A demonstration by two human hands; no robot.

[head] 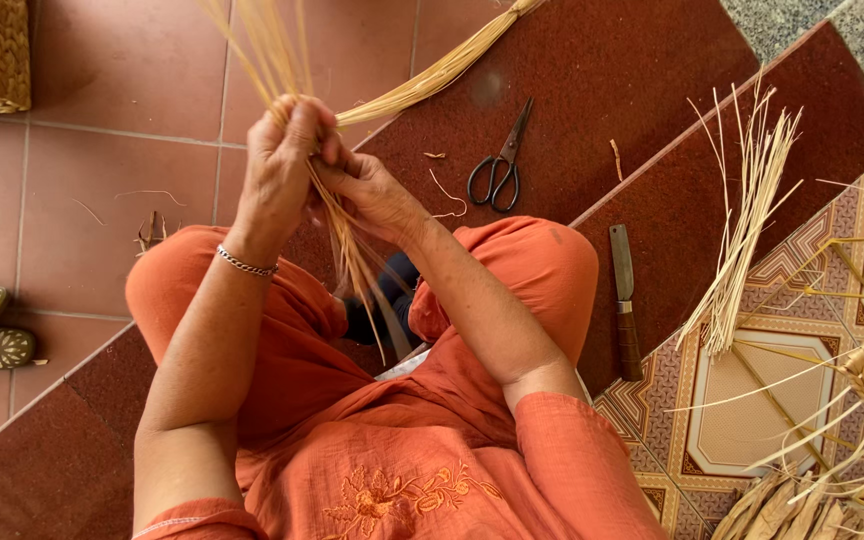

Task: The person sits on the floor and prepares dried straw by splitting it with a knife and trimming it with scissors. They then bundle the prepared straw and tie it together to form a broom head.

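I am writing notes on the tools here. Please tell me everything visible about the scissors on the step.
The scissors are dark, apparently metal, with two black loop handles and slim blades. They lie flat on the dark red step, shut or nearly so, tips pointing up and to the right in the picture, handles nearer the person. Neither hand touches them; they lie just beyond the right hand. A few short straw scraps lie beside the handles.

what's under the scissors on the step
The black-handled scissors lie flat on the dark red step, a few straw scraps beside them. Whatever sits directly beneath the blades is covered.
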